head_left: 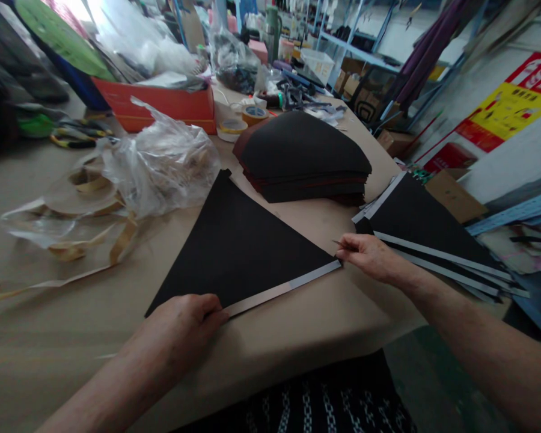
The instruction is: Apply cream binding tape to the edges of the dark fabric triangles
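A black fan-shaped sheet (243, 240) lies flat on the table in front of me. A pale tape strip (270, 291) runs along its near edge. My left hand (193, 316) is closed at the near edge, thumb and fingers pinching the sheet and strip at the strip's left end. At the right corner, my right hand (365, 255) is closed round a small, dark, thin pointed tool (342, 245); its exact kind is hidden by the fingers. The fingertips of that hand are at the strip's right end.
Behind the sheet stands a stack of dark curved sheets (302, 156). To the right lie several taped black sheets (446, 234) overlapping the table edge. At left are a roll of tan tape (79, 192), a clear plastic bag (162, 162), pliers (81, 133) and a red box (162, 108).
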Action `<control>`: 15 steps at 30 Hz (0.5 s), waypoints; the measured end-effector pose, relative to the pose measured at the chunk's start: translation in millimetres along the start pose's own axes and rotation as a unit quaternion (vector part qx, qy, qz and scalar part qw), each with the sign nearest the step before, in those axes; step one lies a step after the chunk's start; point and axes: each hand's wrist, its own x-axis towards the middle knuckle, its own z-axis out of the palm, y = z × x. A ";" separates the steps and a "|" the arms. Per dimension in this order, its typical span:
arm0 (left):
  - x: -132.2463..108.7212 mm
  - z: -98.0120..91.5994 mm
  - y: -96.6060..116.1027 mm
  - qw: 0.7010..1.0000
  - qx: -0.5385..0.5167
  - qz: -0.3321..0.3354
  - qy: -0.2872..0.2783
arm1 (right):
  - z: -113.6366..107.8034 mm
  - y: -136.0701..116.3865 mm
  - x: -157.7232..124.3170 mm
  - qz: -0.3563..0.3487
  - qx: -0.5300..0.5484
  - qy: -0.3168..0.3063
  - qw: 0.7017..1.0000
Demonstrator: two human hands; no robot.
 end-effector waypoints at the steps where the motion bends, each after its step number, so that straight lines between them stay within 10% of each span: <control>1: -0.2 -0.1 0.9 1.000 0.001 -0.001 0.002 | -1.0 -7.7 0.2 -0.018 0.045 -0.019 0.999; 6: -1.4 1.3 2.2 1.000 0.002 0.003 0.017 | 16.6 -35.5 12.3 -0.018 0.279 -0.148 0.949; 15: -11.6 -1.6 -7.4 0.997 -0.076 0.004 0.027 | 50.8 -21.6 26.4 0.016 0.311 -0.105 0.944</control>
